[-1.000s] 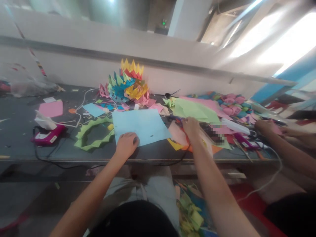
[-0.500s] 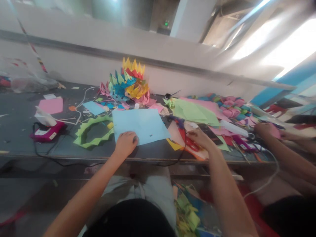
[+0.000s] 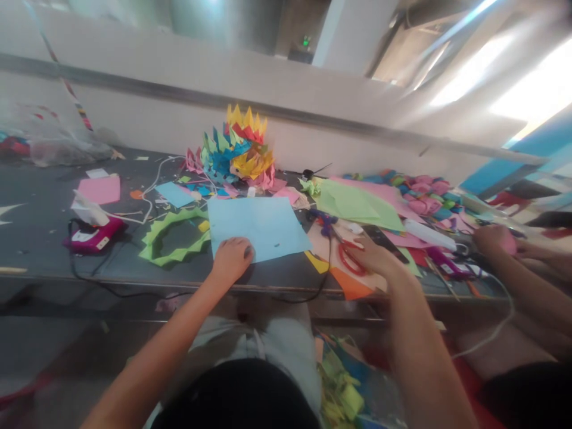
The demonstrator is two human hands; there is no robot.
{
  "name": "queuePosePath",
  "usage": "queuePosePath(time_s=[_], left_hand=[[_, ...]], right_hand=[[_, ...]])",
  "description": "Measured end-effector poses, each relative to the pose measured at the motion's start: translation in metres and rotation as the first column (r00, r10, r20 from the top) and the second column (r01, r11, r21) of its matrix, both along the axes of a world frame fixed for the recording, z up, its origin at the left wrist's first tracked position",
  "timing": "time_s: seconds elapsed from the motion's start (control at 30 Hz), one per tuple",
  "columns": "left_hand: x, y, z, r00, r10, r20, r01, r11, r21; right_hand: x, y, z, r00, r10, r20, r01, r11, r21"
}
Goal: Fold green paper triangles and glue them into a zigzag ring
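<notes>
Scraps (image 3: 206,192) litter the dark table (image 3: 40,196), folded crowns (image 3: 250,164) seemingly finished behind a blue sheet (image 3: 257,223), flat and unfolded. Left hand (image 3: 231,261) rests on its near edge, right hand (image 3: 375,256) at red scissors (image 3: 346,261); whether either pinches, I can't tell.

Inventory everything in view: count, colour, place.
Table: one, dark, beneath
Large sheet: one, blue, centre
Spiky ring: one, green, left
Crowns: several, multicoloured, back centre
Scissors: one, red-handled, front right
Glue gun: one, bluish, beyond scissors
Sheets: several, green, right
Boxes: two, magenta, either side
Plastic bag: one, clear, back left
Bundles: many, multicoloured, back right
Scraps: uncountable, mixed colours, scattered
Co-worker's hands: two, right edge
Left hand: one, on large sheet
Right hand: one, at scissors
</notes>
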State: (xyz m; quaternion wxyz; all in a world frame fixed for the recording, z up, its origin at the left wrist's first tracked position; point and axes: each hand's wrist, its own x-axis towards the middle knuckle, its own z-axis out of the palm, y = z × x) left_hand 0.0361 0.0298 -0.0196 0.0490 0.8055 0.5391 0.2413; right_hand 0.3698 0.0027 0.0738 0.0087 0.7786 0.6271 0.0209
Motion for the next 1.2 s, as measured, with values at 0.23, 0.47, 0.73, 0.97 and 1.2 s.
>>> queuePosePath(time_s=[0.23, 0.47, 0.73, 0.97, 1.2], left_hand=[[-0.001, 0.001, 0.000, 0.998, -0.051, 0.022, 0.051, 0.999, 0.010], [-0.001, -0.002, 0.002, 0.927, -0.374, 0.002, 0.372, 0.924, 0.091], [0.000, -0.003, 0.006, 0.896, -0.438, -0.073, 0.441, 0.897, 0.033], [0.000, -0.003, 0.006, 0.902, -0.427, -0.068, 0.429, 0.903, 0.033], [0.000, -0.003, 0.006, 0.901, -0.428, -0.063, 0.430, 0.903, 0.013]], right_hand=[[-0.062, -0.066, -0.028, 0.927, 0.302, -0.222, -0.234, 0.929, 0.287], [-0.115, -0.080, -0.065, 0.913, 0.394, -0.107, -0.363, 0.904, 0.225], [-0.109, -0.070, -0.070, 0.922, 0.386, -0.030, -0.373, 0.908, 0.192], [-0.109, -0.064, -0.068, 0.927, 0.374, -0.012, -0.367, 0.915, 0.166], [-0.109, -0.060, -0.066, 0.934, 0.355, -0.041, -0.348, 0.929, 0.129]])
